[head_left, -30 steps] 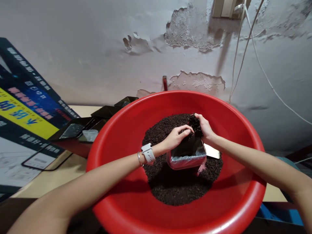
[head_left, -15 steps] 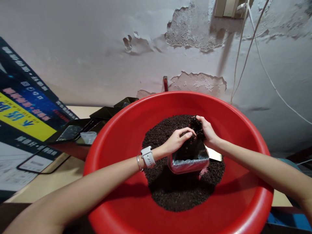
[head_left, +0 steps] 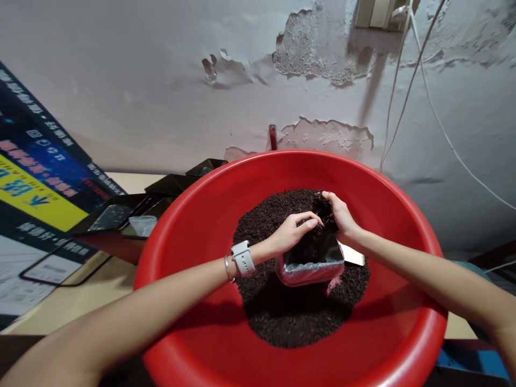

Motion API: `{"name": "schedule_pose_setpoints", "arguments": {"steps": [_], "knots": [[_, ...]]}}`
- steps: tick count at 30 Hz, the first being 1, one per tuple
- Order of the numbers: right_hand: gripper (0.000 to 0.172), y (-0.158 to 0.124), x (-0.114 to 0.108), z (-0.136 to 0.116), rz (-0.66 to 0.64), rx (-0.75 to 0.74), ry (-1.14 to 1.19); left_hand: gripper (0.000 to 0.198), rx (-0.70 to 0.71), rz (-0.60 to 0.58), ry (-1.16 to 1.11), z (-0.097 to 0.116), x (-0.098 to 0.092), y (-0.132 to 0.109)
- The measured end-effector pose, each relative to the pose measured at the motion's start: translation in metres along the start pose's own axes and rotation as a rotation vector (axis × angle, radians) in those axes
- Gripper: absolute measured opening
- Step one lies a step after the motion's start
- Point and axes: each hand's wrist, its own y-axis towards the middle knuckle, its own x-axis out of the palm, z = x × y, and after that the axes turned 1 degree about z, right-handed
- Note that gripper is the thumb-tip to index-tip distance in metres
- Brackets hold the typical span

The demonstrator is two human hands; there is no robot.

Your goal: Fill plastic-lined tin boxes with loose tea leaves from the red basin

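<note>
The left hand slants inward palm down, fingers loosely bent; whether they pinch anything, I cannot tell. Just beyond those fingertips, the right hand cups a dark clump, thumb uppermost. Below both hands' fingers sits the plastic-lined container, inside the red basin.

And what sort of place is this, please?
Probably a simple indoor work corner: a red tub with dark, soil-like material stands before a peeling wall bearing a power socket.
</note>
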Motion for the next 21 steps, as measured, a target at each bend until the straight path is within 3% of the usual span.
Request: {"name": "schedule_pose_setpoints", "arguments": {"steps": [21], "knots": [[0.030,0.0003,-0.0012,0.0004,-0.010,-0.010,-0.009,0.033,-0.002,0.006,-0.021,-0.0020,0.0009,0.0014]]}}
